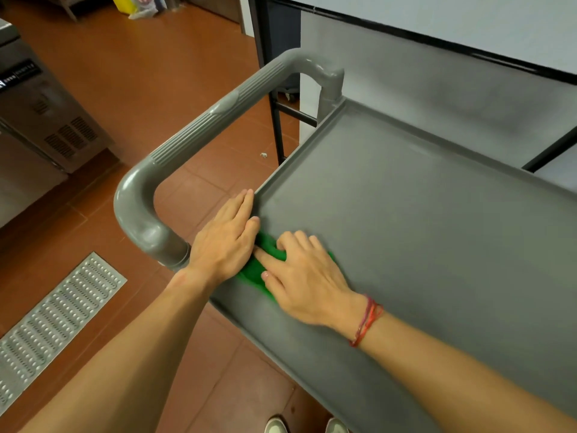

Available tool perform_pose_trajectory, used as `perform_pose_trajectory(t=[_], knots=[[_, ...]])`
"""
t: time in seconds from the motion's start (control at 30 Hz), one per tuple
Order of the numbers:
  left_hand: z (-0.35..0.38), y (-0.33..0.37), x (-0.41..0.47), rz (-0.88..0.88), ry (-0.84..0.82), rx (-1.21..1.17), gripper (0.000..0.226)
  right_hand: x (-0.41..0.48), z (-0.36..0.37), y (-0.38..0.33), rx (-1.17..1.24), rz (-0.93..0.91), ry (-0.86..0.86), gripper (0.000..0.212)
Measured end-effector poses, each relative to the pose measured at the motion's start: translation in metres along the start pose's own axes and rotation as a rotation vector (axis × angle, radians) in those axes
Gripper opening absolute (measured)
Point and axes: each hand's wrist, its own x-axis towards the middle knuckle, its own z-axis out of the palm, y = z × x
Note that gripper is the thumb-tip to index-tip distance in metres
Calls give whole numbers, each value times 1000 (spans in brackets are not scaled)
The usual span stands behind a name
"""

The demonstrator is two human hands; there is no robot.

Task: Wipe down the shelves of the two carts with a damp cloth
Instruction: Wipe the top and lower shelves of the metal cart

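A grey plastic cart's top shelf [421,214] fills the right of the view, with a raised rim and a curved grey handle [199,129] at its left end. A green cloth [254,271] lies bunched at the shelf's near left corner. My right hand [307,276] presses down on the cloth, with fingers bent over it and a red string bracelet on the wrist. My left hand [228,239] lies flat with straight fingers on the shelf's left rim, right beside the cloth and touching my right hand's fingers.
A perforated metal floor drain [53,323] sits in the red tiled floor at the left. A stainless steel appliance [40,117] stands at the far left. A black metal frame [278,120] and grey wall panel stand behind the cart. My shoes [306,426] are below.
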Motion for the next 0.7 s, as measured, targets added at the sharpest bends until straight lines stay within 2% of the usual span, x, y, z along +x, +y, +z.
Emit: perform_pose_trajectory(t=[0.1, 0.23, 0.37, 0.43, 0.5, 0.6, 0.7], knots=[[3, 1, 3, 26, 1, 69, 60, 13, -2, 43, -39, 52, 28, 47], [5, 2, 6, 51, 32, 102, 71, 23, -8, 119, -76, 318, 121, 51], [15, 17, 11, 228, 98, 207, 72, 16, -23, 176, -177, 600, 158, 47], [27, 31, 18, 293, 72, 229, 74, 17, -25, 180, -179, 660, 156, 46], [39, 44, 25, 293, 34, 210, 77, 20, -24, 171, -147, 597, 157, 46], [50, 52, 38, 293, 38, 229, 80, 23, -20, 144, -69, 343, 135, 49], [53, 51, 42, 314, 88, 243, 71, 25, -14, 131, -72, 128, 89, 50]])
